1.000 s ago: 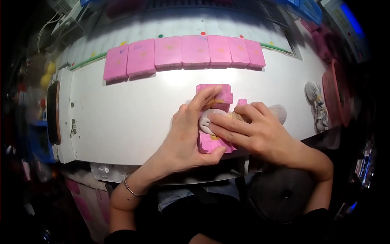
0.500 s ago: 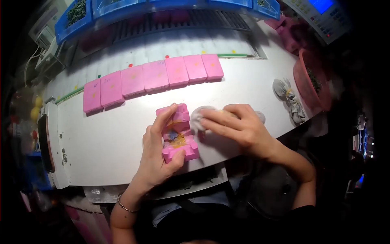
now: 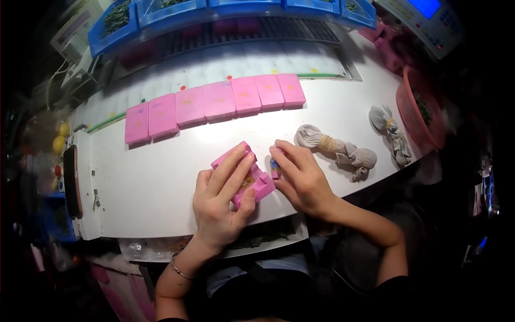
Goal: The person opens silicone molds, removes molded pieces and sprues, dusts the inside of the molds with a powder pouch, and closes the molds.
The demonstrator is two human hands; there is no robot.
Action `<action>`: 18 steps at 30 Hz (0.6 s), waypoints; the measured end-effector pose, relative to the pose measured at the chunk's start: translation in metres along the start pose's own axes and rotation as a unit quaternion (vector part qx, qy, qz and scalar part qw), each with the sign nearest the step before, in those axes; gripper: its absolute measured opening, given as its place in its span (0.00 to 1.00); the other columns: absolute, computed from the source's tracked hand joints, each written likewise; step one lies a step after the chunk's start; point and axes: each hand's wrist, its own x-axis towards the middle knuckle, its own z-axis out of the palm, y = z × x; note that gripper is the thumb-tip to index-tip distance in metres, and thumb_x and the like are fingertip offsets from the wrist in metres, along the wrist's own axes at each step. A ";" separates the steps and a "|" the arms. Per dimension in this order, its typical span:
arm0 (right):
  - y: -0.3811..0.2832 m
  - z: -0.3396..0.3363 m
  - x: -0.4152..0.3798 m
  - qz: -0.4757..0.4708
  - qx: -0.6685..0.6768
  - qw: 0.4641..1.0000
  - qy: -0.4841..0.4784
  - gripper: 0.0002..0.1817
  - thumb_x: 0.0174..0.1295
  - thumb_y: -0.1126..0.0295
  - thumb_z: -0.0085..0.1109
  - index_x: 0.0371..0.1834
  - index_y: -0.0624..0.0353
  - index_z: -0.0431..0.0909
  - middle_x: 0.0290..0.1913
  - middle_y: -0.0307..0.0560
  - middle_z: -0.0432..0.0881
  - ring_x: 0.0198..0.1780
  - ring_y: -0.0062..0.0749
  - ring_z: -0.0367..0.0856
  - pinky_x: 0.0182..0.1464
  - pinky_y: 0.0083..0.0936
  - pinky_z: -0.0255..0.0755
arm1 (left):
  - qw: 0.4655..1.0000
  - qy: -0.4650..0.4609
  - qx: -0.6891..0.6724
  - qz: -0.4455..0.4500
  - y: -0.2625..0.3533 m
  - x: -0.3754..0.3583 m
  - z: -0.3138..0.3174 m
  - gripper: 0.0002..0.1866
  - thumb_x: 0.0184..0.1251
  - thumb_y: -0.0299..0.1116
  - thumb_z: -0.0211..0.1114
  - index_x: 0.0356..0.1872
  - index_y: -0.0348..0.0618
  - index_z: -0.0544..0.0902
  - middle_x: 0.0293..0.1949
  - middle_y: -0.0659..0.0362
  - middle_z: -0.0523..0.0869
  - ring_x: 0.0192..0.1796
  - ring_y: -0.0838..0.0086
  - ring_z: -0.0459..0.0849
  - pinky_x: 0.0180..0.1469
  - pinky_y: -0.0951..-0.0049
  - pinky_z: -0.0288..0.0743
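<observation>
My left hand (image 3: 217, 206) is wrapped round a pink mold block (image 3: 261, 185) with a hollowed, yellow-stained inside, held just above the white table near its front edge. The fingers cover much of the hollow. Just to the right, my right hand (image 3: 308, 185) pinches a small pink piece (image 3: 276, 166) with a blue patch, partly hidden by the fingers. A small gap separates it from the block. Beyond my right hand lies a grey cloth bundle (image 3: 335, 146), bound with a tan band.
Several pink blocks (image 3: 217, 102) stand in a row across the white table (image 3: 161, 198). A second tied cloth bundle (image 3: 394, 139) lies beside a red basin (image 3: 416, 107) on the right. Blue bins (image 3: 171, 13) line the back. A keypad machine (image 3: 424, 21) sits at the back right.
My right hand has let go of the cloth, now lying on the table, and has taken hold of the small pink piece. My left fingers have moved across the block, which has turned.
</observation>
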 end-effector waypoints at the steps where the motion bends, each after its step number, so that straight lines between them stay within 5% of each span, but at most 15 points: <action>1: 0.001 0.002 0.001 0.014 0.012 1.000 0.010 0.32 0.49 0.75 0.67 0.61 0.64 0.70 0.61 0.59 0.68 0.56 0.52 0.71 0.57 0.39 0.68 | 1.000 0.002 0.005 -0.001 0.000 0.000 0.000 0.21 0.58 0.34 0.62 0.55 0.43 0.82 0.62 0.55 0.76 0.39 0.67 0.75 0.45 0.73 0.71; 8: -0.001 0.005 0.002 0.050 0.024 0.998 0.033 0.36 0.43 0.77 0.73 0.61 0.58 0.72 0.58 0.56 0.70 0.55 0.48 0.72 0.57 0.33 0.72 | 0.995 0.089 0.042 -0.005 -0.006 -0.004 0.002 0.16 0.59 0.33 0.63 0.48 0.44 0.86 0.51 0.53 0.77 0.36 0.71 0.75 0.34 0.75 0.71; 11: 0.000 0.012 -0.002 0.152 0.207 0.961 0.103 0.34 0.43 0.74 0.74 0.57 0.61 0.72 0.54 0.54 0.72 0.54 0.48 0.72 0.56 0.37 0.69 | 0.993 0.090 0.072 0.001 -0.003 -0.006 -0.005 0.15 0.58 0.32 0.64 0.47 0.43 0.86 0.49 0.52 0.76 0.31 0.74 0.73 0.30 0.78 0.70; 14: 0.006 0.007 0.003 0.040 0.077 0.994 0.061 0.31 0.43 0.73 0.74 0.54 0.62 0.73 0.53 0.55 0.72 0.53 0.48 0.72 0.55 0.37 0.69 | 0.993 0.099 0.070 -0.012 -0.003 -0.015 -0.008 0.16 0.57 0.32 0.65 0.47 0.42 0.86 0.49 0.51 0.74 0.28 0.77 0.72 0.27 0.79 0.68; 18: 0.002 0.010 0.013 0.019 0.069 0.996 0.056 0.29 0.44 0.73 0.73 0.54 0.62 0.75 0.53 0.56 0.72 0.52 0.48 0.72 0.54 0.37 0.69 | 0.990 0.140 0.027 -0.020 -0.012 -0.021 -0.004 0.17 0.58 0.33 0.65 0.49 0.41 0.85 0.50 0.50 0.71 0.26 0.78 0.72 0.26 0.80 0.68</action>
